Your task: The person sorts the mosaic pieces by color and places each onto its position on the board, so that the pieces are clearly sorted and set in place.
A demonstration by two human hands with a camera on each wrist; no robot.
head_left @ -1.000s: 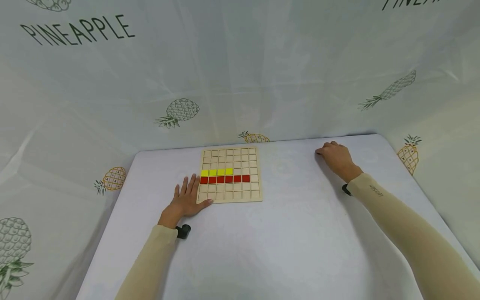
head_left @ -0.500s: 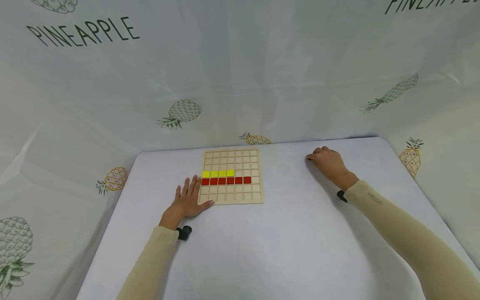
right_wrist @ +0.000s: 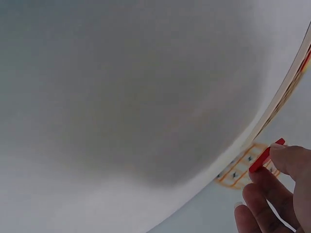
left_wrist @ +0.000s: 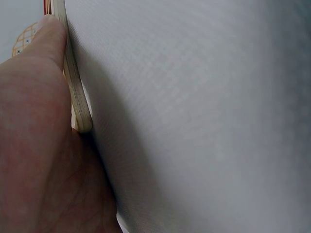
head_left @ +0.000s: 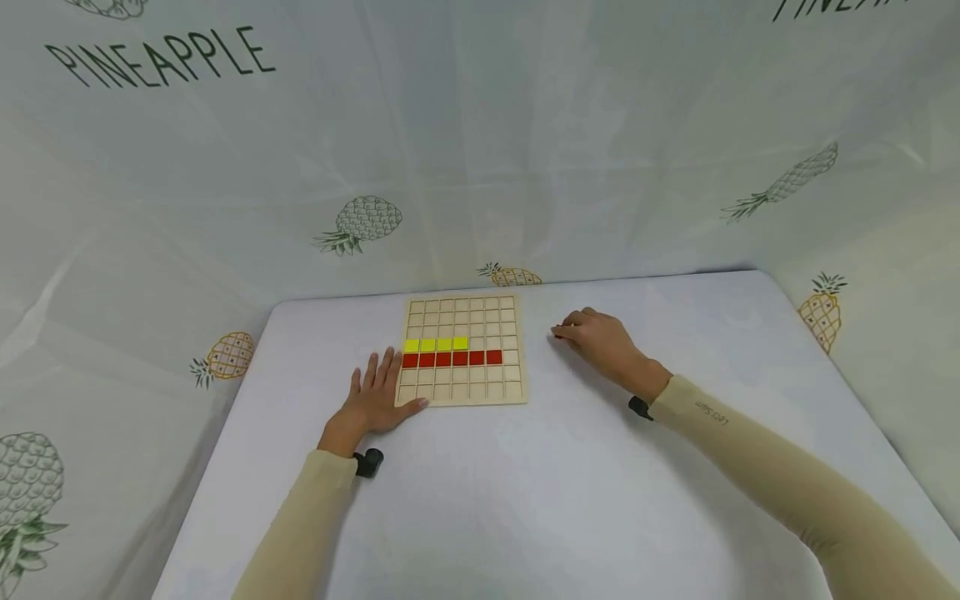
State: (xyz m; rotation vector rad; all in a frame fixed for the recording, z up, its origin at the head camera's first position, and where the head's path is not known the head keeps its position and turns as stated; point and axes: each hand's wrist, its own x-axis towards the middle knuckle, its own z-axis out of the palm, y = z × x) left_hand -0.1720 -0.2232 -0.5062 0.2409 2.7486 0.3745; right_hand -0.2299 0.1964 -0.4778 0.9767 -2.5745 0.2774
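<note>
A wooden grid board (head_left: 459, 392) lies toward the back of the table. One of its rows holds several yellow tiles (head_left: 436, 344), and the row just in front holds several red tiles (head_left: 452, 359). Spread flat, my left hand (head_left: 373, 402) rests against the board's left side, its thumb touching the front left corner. My right hand (head_left: 602, 342) is to the right of the board, above the table. Between thumb and forefinger it pinches a red tile (right_wrist: 266, 156), plain in the right wrist view. In the left wrist view the thumb (left_wrist: 48, 41) lies along the board's edge.
The table (head_left: 480, 500) has a white cover. Behind it hangs a pale curtain (head_left: 600, 150) printed with pineapples and lettering. A black wrist strap (head_left: 367, 462) shows at the left cuff, another at the right.
My right hand has moved left from the table's far right side toward the board, and the red tile in it now shows slightly. The left hand and the tiles on the board stay put.
</note>
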